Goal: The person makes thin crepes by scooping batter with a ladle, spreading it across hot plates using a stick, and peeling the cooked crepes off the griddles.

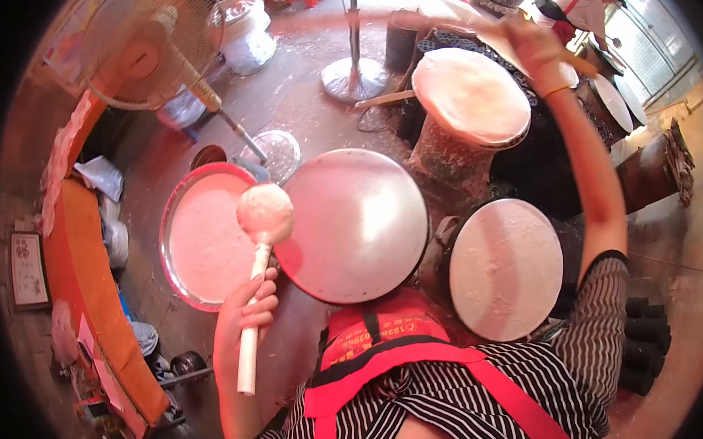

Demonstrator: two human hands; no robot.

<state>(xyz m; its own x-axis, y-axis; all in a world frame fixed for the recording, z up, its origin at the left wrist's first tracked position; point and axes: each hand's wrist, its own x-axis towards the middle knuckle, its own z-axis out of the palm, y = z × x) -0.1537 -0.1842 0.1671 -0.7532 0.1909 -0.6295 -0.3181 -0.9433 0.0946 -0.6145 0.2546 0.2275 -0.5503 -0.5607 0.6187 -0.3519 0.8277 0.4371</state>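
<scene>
Left hand (253,308): 8 o'clock, curled round the ladle (265,214), coated bowl up.
Right hand (535,47): raised, 2 o'clock, blurred; I cannot tell its grip.
Batter basin (220,167): 9 o'clock.
Shiny griddle (351,219): centre.
Pale round (507,271): 4 o'clock.

ladle scoop (265,212): batter-coated, wet-lookg, lumpy
ladle handle (248,360): smooth, semi-matt; wood or plastic, can't tell
ctr. griddle (356,223): bare metal, smooth, v. glossy w/ glare
basin rim (163,249): smooth, sl. shiny
batter (209,235): thick, mostly smooth
rt. pancake (507,268): matt, sl. rough
shirt (424,383): thin cloth, matt
bag (101,178): thin plastic, crinkled, shiny
floor (311,47): hard, matt, smeared
</scene>
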